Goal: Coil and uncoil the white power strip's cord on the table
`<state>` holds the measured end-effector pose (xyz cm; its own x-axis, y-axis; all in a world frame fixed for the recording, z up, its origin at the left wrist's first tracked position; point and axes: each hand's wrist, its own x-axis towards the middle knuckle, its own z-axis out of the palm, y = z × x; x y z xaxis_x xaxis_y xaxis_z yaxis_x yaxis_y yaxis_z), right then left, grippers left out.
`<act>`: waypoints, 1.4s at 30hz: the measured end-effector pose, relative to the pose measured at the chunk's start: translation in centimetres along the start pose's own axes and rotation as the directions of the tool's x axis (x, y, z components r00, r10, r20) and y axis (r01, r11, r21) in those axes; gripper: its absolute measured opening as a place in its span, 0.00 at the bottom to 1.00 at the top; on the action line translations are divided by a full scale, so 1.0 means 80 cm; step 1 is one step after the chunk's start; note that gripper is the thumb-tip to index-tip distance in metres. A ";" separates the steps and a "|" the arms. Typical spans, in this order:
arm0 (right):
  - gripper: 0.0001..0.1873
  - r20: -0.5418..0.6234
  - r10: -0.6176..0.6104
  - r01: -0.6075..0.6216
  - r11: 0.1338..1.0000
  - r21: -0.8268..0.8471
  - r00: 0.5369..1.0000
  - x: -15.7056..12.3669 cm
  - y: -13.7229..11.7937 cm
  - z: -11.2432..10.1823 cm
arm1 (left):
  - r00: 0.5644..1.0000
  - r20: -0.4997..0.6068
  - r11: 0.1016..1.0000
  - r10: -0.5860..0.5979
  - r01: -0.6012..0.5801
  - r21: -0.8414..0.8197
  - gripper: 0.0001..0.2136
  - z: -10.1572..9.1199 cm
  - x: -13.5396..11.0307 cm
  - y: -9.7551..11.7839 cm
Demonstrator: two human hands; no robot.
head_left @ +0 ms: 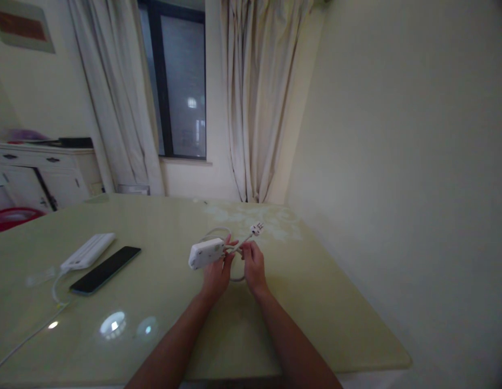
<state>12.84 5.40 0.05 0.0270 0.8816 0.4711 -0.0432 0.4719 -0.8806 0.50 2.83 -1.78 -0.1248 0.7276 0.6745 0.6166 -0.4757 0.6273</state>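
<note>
A white power strip is held just above the table, its cord looping behind and below it. My left hand is closed around the cord near the end of the strip. With its fingers pinched, my right hand grips the cord a little below the plug. The plug points up and to the right, its metal pins showing. Between the two hands the cord strands cross, and the fingers partly hide them.
On the glossy pale green table, a white power bank with a white cable lies at the left. Beside it is a black phone. A wall runs along the right edge; a red chair stands far left.
</note>
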 end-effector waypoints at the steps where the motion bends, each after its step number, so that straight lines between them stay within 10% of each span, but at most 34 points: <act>1: 0.21 -0.042 -0.002 0.001 1.000 -0.026 0.999 0.001 -0.001 -0.002 | 1.000 -0.009 1.000 -0.010 0.010 -0.010 0.21 0.000 0.000 0.000; 6: 0.13 -0.138 -0.153 0.134 0.981 -0.143 0.978 -0.004 -0.005 -0.007 | 0.999 -0.038 0.999 -0.026 0.024 -0.044 0.20 0.002 -0.001 0.003; 14: 0.30 0.094 -0.421 0.422 0.817 -0.392 0.902 -0.008 -0.009 -0.013 | 1.000 -0.029 0.997 0.011 -0.014 -0.078 0.17 0.010 -0.002 -0.004; 27: 0.32 0.231 -0.402 0.460 0.701 -0.545 0.886 0.000 0.000 -0.016 | 0.985 -0.153 0.982 0.081 -0.052 0.182 0.19 -0.003 0.001 -0.014; 35: 0.20 0.356 -0.229 0.345 0.888 -0.305 0.906 0.006 -0.008 -0.022 | 0.990 -0.116 0.984 -0.078 0.058 -0.166 0.17 -0.025 0.014 -0.002; 42: 0.15 0.385 -0.231 0.352 0.893 -0.280 0.894 0.007 -0.007 -0.023 | 0.941 0.106 0.784 -0.320 0.326 -0.528 0.24 -0.027 0.024 0.000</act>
<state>14.72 5.66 0.70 -0.3502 0.6801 0.6441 0.2504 0.7306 -0.6353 -1.41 3.15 0.32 -0.2322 0.8898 0.3930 0.0325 -0.3967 0.9174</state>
